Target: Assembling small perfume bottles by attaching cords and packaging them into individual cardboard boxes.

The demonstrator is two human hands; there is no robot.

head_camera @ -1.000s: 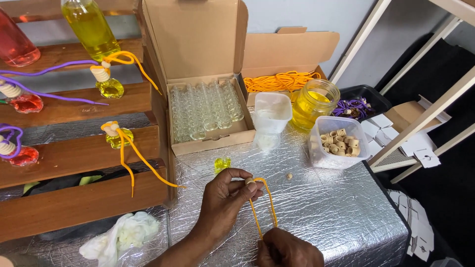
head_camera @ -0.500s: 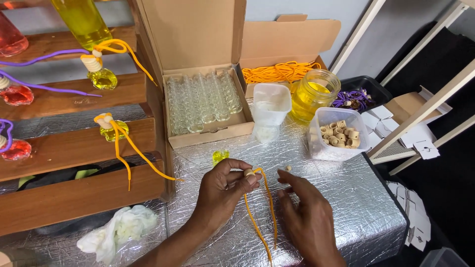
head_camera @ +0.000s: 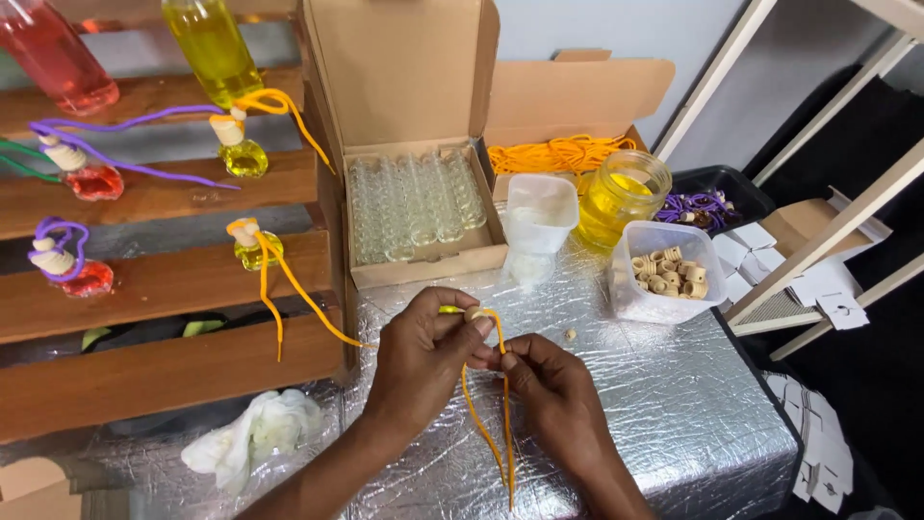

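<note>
The left hand (head_camera: 423, 351) pinches a small tan wooden cap (head_camera: 474, 314) between thumb and forefinger, fingers curled tight around it, holding it just above the foil-covered bench (head_camera: 674, 404). An orange cord (head_camera: 486, 414) loops over that cap and hangs down in two strands toward the near edge of the bench. The right hand (head_camera: 553, 390) meets the left just beside the cap, its thumb and forefinger closed on the cord close under the loop, so the cord is kept taut and the loop stays small where the two hands work together. A bit of yellow-green shows behind the left hand's fingers; what it is cannot be told.

One loose wooden bead (head_camera: 570, 334) lies on the foil just right of the hands. Behind them an open cardboard box (head_camera: 423, 207) holds rows of small clear glass bottles, within easy reach. Further right stand an empty clear plastic cup (head_camera: 539, 212), a glass jar of yellow liquid (head_camera: 621, 197), and a plastic tub of wooden caps (head_camera: 669, 274). A second box holds a bundle of orange cords (head_camera: 558, 154). On the wooden shelves (head_camera: 164, 279) at left sit finished small bottles with cords, yellow (head_camera: 252, 248) and red (head_camera: 82, 277). A crumpled white cloth (head_camera: 255, 433) lies by the left forearm.
</note>
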